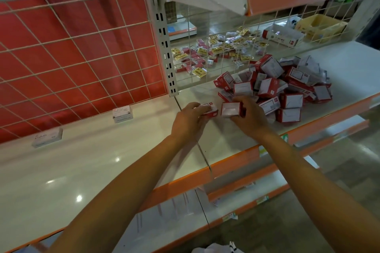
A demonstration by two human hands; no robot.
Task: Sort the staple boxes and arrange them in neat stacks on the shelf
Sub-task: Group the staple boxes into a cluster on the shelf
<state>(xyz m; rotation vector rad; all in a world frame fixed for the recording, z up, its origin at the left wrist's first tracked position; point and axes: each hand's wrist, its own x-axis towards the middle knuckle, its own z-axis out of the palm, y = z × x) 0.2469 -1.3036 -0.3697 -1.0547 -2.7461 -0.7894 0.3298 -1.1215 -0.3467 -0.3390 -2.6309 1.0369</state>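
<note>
Left grip (191, 118) clasps a red-and-white staple box (208, 110). Right grip (249, 112) clasps a second staple box (230, 109). The two boxes are side by side, just apart, low over the white shelf (222, 139); contact unclear. A loose pile of staple boxes (287, 86) lies just right of them.

White shelf (61, 170) with an orange front edge (185, 185) catches glints of light; a wire grid (72, 57) over a red panel (30, 26) backs it; a slotted grey post (164, 47) divides the bays; lower shelves (174, 211) and glossy floor (359, 146) lie below.
</note>
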